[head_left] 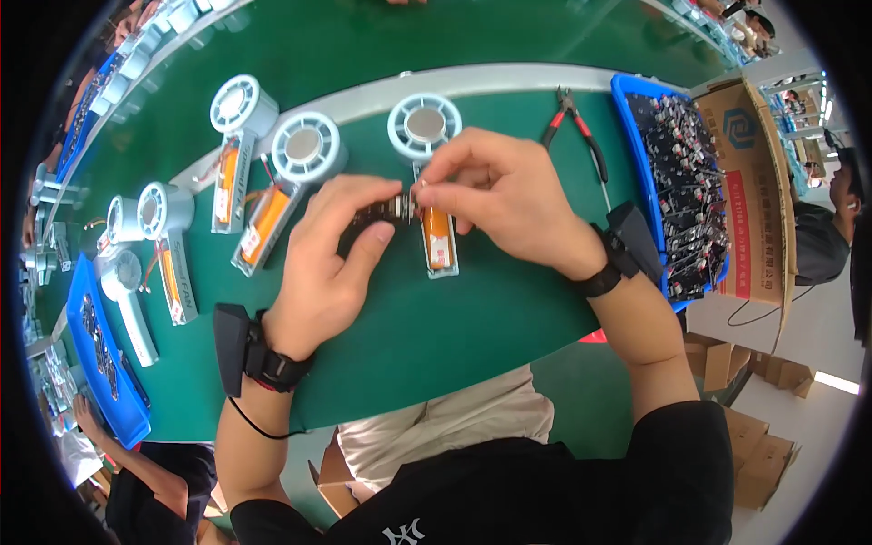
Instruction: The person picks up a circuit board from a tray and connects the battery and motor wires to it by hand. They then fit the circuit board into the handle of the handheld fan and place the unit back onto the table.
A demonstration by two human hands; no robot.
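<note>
My left hand (320, 259) grips a small dark circuit board (378, 213) between thumb and fingers, its metal end pointing right. Thumb and index finger of my right hand (509, 195) are pinched together at that end of the board; whatever lies between them is too small to make out. Under my right fingers lies a light-blue handheld fan (425, 125). Its round head points away from me, and its uncovered handle holds an orange battery (440, 229). The upper part of the handle is partly hidden by my right hand.
Several similar fans (307, 150) lie to the left on the green table (391, 336). Red-handled pliers (569, 113) lie at the far right, beside a blue tray (636, 118) heaped with circuit boards and a cardboard box (763, 182). Another blue tray (123, 409) sits at the left, near a co-worker's arm.
</note>
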